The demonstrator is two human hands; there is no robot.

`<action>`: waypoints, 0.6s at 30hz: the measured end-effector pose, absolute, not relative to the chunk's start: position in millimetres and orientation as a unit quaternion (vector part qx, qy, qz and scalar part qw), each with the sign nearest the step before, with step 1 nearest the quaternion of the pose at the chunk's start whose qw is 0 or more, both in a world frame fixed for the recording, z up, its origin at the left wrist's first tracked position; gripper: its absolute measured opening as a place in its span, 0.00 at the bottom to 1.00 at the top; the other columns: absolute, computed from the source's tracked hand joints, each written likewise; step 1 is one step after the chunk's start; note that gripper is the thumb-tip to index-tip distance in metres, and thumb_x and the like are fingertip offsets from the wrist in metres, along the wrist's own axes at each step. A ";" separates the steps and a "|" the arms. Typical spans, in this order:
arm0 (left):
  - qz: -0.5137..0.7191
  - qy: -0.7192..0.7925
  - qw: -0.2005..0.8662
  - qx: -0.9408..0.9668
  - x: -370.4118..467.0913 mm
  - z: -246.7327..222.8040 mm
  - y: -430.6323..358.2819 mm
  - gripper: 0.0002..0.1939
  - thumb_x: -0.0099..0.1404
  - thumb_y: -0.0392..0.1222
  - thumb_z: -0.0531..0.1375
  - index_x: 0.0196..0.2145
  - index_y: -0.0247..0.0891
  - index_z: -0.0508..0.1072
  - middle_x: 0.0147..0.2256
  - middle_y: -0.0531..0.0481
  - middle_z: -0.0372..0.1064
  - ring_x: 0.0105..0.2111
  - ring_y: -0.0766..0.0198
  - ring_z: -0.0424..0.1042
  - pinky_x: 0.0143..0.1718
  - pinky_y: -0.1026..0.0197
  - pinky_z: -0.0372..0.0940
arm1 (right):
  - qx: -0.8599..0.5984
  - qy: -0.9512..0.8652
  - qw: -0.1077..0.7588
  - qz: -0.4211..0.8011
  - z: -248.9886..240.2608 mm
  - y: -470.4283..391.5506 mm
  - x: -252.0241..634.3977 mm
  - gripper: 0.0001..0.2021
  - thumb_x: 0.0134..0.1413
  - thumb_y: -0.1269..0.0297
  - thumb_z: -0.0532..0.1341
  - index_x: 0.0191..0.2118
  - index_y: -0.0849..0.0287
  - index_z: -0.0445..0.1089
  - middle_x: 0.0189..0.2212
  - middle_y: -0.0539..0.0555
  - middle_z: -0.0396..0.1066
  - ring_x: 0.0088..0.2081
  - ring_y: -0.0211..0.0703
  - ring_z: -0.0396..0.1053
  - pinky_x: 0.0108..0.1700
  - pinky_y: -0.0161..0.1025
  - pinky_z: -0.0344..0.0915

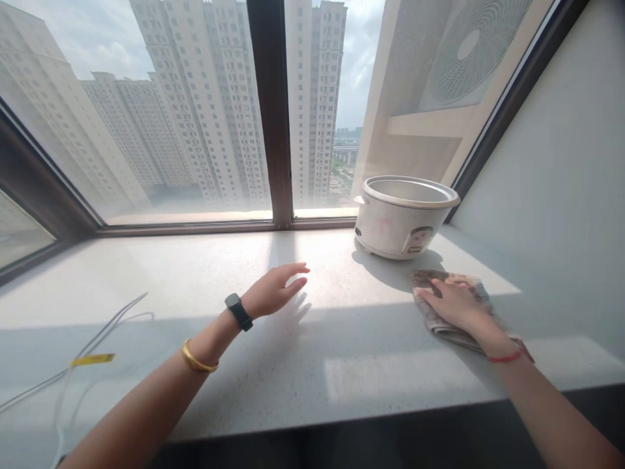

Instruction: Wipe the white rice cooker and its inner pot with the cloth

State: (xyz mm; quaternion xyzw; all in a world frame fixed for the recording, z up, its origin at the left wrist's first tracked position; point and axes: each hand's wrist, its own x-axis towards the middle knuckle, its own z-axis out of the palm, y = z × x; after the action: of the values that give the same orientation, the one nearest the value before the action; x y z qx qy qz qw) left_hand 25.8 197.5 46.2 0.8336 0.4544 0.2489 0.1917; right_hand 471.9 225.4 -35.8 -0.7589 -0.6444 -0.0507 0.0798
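Observation:
My right hand [454,305] presses down on a folded, brown-patterned cloth [454,335] on the white windowsill. Its fingers lie over the top of the cloth, which looks slightly blurred along its right side. Just behind the cloth stands a white rice cooker [398,225] without a lid, its inside partly visible over the rim. My left hand [273,288] hovers above the middle of the sill, fingers stretched out and thumb apart, with nothing in it. Its shadow falls on the surface beneath.
The stone windowsill [273,384] ends at a front edge with a dark area below. Thin cables [100,331] with a yellow tag [92,359] are at the left. Dark window frames [273,117] border the back, and a white wall [561,195] closes off the right.

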 end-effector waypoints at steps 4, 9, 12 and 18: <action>0.263 0.472 0.160 0.826 -3.8 35.8 182.0 0.20 0.73 0.51 0.51 0.53 0.40 0.74 0.59 0.44 0.68 0.59 0.53 0.68 0.59 0.47 0.64 | -0.681 -0.727 0.073 -0.051 -38.8 239.8 477.3 0.30 0.60 0.44 0.50 0.61 0.52 0.68 0.58 0.59 0.69 0.62 0.65 0.61 0.61 0.61 0.55; 0.232 0.514 0.103 0.820 -32.2 21.7 185.1 0.20 0.72 0.49 0.51 0.53 0.38 0.74 0.59 0.41 0.68 0.59 0.50 0.68 0.60 0.43 0.62 | -0.658 -0.746 0.075 -0.070 -39.9 245.7 477.4 0.29 0.62 0.47 0.49 0.64 0.52 0.65 0.62 0.58 0.65 0.62 0.60 0.62 0.62 0.58 0.54; 0.206 0.523 0.093 0.822 -37.2 24.2 183.8 0.21 0.72 0.49 0.51 0.55 0.37 0.72 0.59 0.41 0.68 0.58 0.50 0.69 0.59 0.42 0.63 | -0.676 -0.730 0.070 -0.062 -37.4 245.1 467.7 0.28 0.61 0.48 0.51 0.64 0.49 0.64 0.63 0.58 0.64 0.62 0.62 0.61 0.63 0.66 0.50; 0.186 0.532 0.096 0.821 -30.1 27.5 178.2 0.21 0.72 0.47 0.50 0.56 0.35 0.71 0.57 0.41 0.70 0.57 0.50 0.69 0.58 0.44 0.64 | -0.720 -0.659 0.192 -0.103 -6.2 239.8 401.9 0.27 0.59 0.47 0.54 0.57 0.57 0.70 0.58 0.65 0.68 0.61 0.70 0.59 0.60 0.82 0.38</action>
State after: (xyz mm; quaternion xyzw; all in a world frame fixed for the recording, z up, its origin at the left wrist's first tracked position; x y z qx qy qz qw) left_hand -30.1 178.2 27.5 0.8206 0.5319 0.1857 0.0956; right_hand 401.9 239.8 -6.2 -0.7196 -0.6592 -0.1030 0.1925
